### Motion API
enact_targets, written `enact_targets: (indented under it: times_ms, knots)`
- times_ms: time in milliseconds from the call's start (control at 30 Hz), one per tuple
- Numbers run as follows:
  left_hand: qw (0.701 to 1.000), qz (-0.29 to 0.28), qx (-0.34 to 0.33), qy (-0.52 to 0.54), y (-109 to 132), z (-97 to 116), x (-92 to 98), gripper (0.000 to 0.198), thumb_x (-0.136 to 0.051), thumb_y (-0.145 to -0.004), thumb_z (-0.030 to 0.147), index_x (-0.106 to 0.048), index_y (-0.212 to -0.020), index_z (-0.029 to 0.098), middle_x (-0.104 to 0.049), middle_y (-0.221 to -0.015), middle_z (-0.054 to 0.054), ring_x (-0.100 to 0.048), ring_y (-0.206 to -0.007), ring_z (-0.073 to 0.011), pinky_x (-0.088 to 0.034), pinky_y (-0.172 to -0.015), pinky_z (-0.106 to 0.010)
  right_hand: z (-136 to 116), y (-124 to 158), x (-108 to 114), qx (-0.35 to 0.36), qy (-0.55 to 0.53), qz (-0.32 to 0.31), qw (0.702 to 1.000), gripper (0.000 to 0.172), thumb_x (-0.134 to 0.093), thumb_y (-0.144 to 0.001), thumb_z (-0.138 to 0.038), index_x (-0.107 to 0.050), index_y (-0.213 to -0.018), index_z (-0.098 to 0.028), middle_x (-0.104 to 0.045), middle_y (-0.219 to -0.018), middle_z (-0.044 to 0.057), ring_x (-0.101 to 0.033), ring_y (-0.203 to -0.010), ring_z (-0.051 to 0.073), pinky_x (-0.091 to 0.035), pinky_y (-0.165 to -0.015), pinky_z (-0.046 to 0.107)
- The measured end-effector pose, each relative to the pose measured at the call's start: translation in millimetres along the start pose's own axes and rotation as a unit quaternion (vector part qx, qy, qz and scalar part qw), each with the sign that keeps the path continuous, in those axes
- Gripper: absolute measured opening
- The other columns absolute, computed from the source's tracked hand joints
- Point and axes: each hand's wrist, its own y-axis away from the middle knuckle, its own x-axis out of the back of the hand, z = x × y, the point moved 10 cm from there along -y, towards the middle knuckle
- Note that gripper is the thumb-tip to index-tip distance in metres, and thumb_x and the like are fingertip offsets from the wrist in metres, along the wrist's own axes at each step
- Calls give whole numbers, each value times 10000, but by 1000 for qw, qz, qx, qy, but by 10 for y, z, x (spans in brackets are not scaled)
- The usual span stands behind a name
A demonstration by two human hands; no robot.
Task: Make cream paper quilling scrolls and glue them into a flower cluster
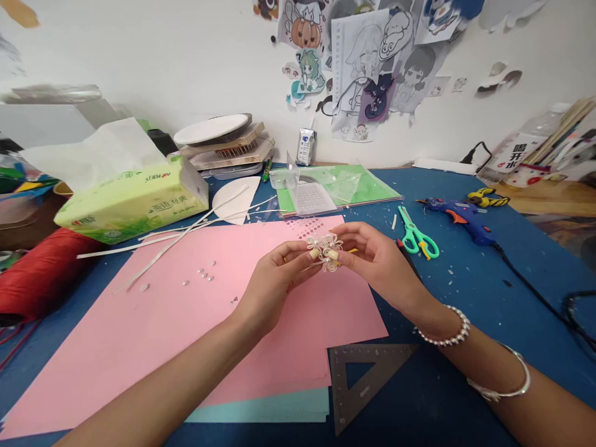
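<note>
Between my two hands is a small white ornament (328, 247) made of curled strips, with pearl-like beads set in it. My left hand (274, 279) pinches its left side between thumb and fingers. On the right side, my right hand (377, 257) grips it the same way, thumb in front and fingers behind. Both hands hold it above the pink paper (195, 335). Several loose pearl beads (203, 275) lie on that paper to the left. Long white paper strips (186, 239) cross its upper left part. The fingers hide the ornament's outer edges.
A set square (367, 388) lies at the front. Green scissors (416, 236), a blue glue gun (460, 217) and pliers (488, 197) are on the right. Behind stands a clear plastic box (310, 195). A tissue pack (135, 198) and red thread spool (51, 273) are left.
</note>
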Motion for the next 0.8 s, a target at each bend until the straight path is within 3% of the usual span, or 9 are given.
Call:
enact_targets:
  times_ms: [167, 333, 500, 800]
  knots:
    - [999, -25, 18, -33, 29, 15, -39, 161, -630, -704, 216, -573, -846, 165, -640, -893, -7, -586, -881, -140, -424, -871, -293, 12, 3, 9, -3, 20, -6, 1000, 248, -552, -736, -200, -493, -976, -196, -588, -947, 44, -560, -875, 142, -483, -720, 282]
    - [992, -60, 36, -108, 25, 24, -60, 167, -625, -709, 260, -577, -838, 164, -621, -858, -9, -590, -827, -143, -446, -810, -287, 10, 29, -53, -12, 33, -48, 998, 235, -568, -733, -240, -508, -956, -200, -594, -949, 39, -566, -879, 144, -485, -728, 280]
    - [982, -51, 27, -179, 36, 57, -41, 230, -650, -675, 291, -575, -849, 161, -613, -831, -16, -577, -792, -143, -443, -754, -279, 11, 35, -76, -21, 34, -63, 997, 243, -573, -731, -234, -509, -960, -184, -603, -925, 37, -579, -851, 129, -488, -706, 254]
    - [980, -62, 27, -189, 33, 44, -85, 266, -651, -671, 262, -552, -898, 163, -618, -835, -22, -583, -785, -145, -445, -748, -285, -31, 52, -109, -2, 22, -76, 997, 197, -533, -761, -221, -527, -955, -186, -594, -919, 30, -570, -842, 119, -482, -711, 248]
